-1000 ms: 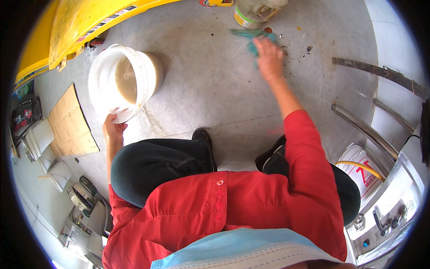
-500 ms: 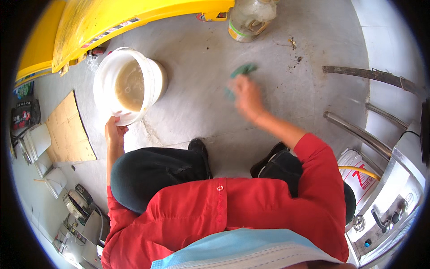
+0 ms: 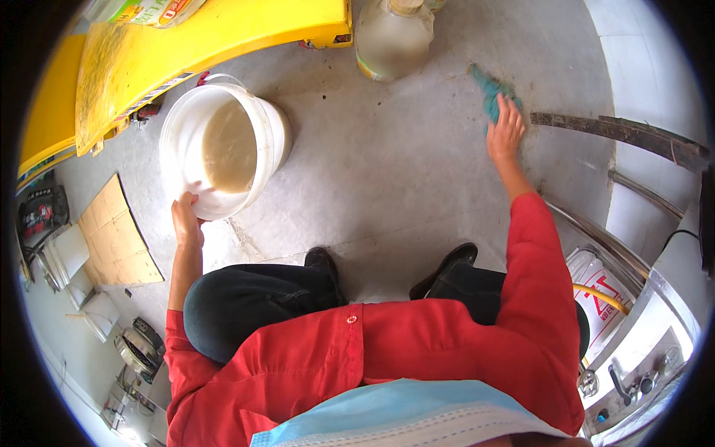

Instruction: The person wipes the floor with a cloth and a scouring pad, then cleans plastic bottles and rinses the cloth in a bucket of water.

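A white plastic bucket (image 3: 277, 134) with murky, brownish liquid (image 3: 231, 147) stands on the grey floor at the left, looking tipped toward me. My left hand (image 3: 186, 218) grips its near rim, thumb inside and fingers beneath. Out at the right, my right hand (image 3: 506, 132) presses a crumpled green cloth (image 3: 488, 88) against the floor. Its fingers lie over the cloth's near end, while the far end trails forward on the floor.
A yellow platform edge (image 3: 216, 33) runs along the far left. Ahead stands a big cloudy jar (image 3: 393, 46). To the right, a dark metal bar (image 3: 603, 125) juts out near the cloth. Flattened cardboard (image 3: 115, 235) lies left; a printed white bucket (image 3: 596, 279) stands right.
My right hand has swept the cloth rightward and forward across the floor, arm stretched further out. My left hand keeps its hold on the bucket rim. The view has shifted slightly.
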`<state>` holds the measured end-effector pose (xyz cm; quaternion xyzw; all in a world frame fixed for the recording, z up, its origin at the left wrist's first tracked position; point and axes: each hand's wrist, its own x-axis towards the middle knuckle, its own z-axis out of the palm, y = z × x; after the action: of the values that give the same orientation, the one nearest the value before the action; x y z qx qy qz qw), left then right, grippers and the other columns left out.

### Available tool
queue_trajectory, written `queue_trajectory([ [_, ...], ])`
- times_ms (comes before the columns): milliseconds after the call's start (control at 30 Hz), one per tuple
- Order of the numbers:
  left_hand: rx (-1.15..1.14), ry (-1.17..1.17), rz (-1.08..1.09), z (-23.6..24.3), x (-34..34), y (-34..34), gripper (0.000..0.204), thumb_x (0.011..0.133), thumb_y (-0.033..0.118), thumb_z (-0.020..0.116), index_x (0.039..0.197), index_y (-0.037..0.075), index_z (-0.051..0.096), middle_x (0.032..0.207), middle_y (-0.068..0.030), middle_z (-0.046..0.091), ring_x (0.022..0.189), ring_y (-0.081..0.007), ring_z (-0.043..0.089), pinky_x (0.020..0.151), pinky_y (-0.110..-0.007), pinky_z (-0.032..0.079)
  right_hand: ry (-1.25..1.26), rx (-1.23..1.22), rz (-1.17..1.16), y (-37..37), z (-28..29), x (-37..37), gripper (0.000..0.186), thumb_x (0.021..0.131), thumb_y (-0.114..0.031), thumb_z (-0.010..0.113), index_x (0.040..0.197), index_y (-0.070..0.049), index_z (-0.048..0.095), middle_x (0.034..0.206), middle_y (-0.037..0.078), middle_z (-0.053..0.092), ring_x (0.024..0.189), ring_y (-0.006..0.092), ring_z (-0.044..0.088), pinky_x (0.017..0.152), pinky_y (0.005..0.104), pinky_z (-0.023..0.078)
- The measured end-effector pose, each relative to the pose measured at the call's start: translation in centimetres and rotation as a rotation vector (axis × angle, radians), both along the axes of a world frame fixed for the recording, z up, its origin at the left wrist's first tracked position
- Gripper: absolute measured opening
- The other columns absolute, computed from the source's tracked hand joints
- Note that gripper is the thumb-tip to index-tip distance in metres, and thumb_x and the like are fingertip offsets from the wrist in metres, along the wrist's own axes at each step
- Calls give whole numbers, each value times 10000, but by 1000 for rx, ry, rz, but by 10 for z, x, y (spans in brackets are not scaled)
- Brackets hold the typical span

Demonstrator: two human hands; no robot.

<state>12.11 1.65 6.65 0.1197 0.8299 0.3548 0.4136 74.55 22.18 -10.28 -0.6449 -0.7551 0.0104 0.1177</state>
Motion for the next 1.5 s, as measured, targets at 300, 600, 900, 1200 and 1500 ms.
queue_trajectory([
  [300, 41, -24, -130, -1, 4, 28, 509, 815, 185, 418, 1230, -65, 573, 986, -229, 710, 799, -306, 702, 655, -370, 597, 291, -111, -688, 126, -1, -55, 614, 888, -193, 643, 1461, -231, 426, 1512, 120, 409, 1400, 319, 338, 1075, 573, 281],
  [600, 16, -25, -30, 1, 24, 28, 503, 832, 212, 418, 1253, -17, 572, 992, -195, 716, 808, -286, 712, 645, -383, 608, 257, 126, -669, 76, 28, 0, 545, 914, -124, 612, 1426, -201, 441, 1434, 110, 412, 1337, 348, 376, 1019, 599, 361],
  [900, -22, 40, -126, -1, 23, 38, 499, 833, 206, 416, 1254, 1, 588, 963, -164, 727, 702, -229, 695, 482, -304, 508, 912, -371, -723, 165, 16, -31, 475, 882, -126, 607, 1353, -133, 540, 1444, 145, 456, 1282, 345, 488, 993, 441, 471],
  [1200, 37, 1, -55, -2, 24, 32, 508, 825, 182, 425, 1261, -28, 582, 968, -174, 724, 758, -235, 692, 585, -322, 550, 300, 137, -255, 5, 42, 65, 504, 800, -38, 649, 1289, -61, 532, 1269, 185, 544, 1168, 384, 489, 1046, 455, 363],
  [1500, 86, 6, -98, -15, 16, 31, 497, 821, 152, 409, 1233, -58, 591, 977, -208, 719, 854, -284, 678, 821, -370, 539, 43, -143, -1116, 21, -38, 30, 509, 908, -233, 637, 1322, 13, 473, 1308, 211, 492, 1152, 363, 558, 1001, 427, 480],
])
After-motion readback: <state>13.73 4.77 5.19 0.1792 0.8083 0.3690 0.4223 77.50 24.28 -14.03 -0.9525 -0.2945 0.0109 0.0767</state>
